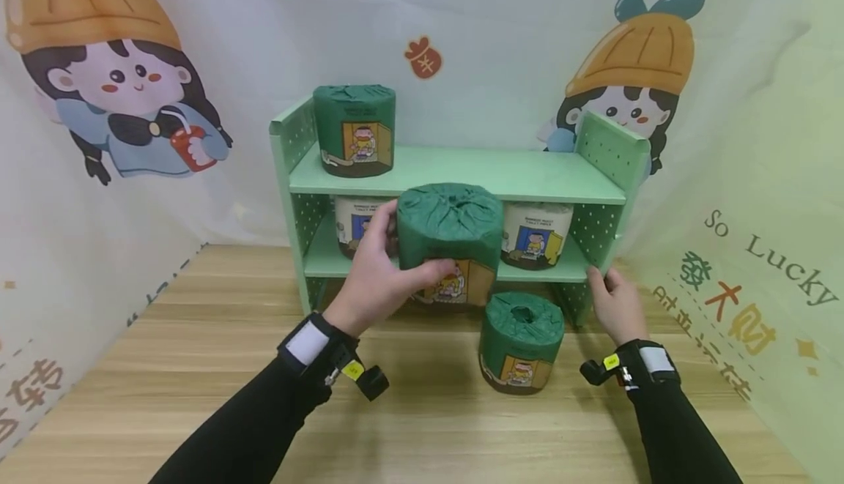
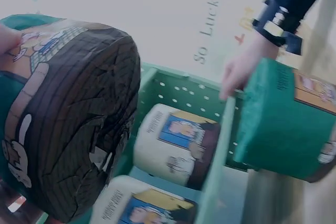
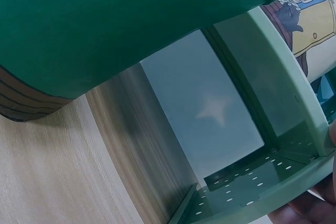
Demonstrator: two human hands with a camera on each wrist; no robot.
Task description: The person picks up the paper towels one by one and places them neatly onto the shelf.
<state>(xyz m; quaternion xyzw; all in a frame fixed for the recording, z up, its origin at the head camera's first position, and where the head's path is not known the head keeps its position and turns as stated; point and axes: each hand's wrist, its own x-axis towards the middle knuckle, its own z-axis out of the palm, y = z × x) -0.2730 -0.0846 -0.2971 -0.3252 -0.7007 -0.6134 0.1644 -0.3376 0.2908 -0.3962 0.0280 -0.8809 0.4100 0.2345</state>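
Note:
My left hand (image 1: 382,272) holds a green-wrapped toilet roll (image 1: 451,213) in front of the shelf, thumb across its printed front. The left wrist view shows the roll's dark brown underside (image 2: 89,129). With my right hand (image 1: 620,304) I grip the front edge of the right side panel of the light green shelf (image 1: 475,169); fingers (image 3: 310,208) show beyond that panel in the right wrist view. Another green toilet roll (image 1: 521,345) stands on the table, left of my right hand. A third green roll (image 1: 356,132) stands at the left end of the top board.
White-wrapped toilet rolls stand on the lower board, one at the left (image 1: 349,224) and one at the right (image 1: 537,239). Side by side in the left wrist view are the right one (image 2: 176,145) and a neighbour (image 2: 144,203). The wooden table (image 1: 217,367) meets printed cloth walls.

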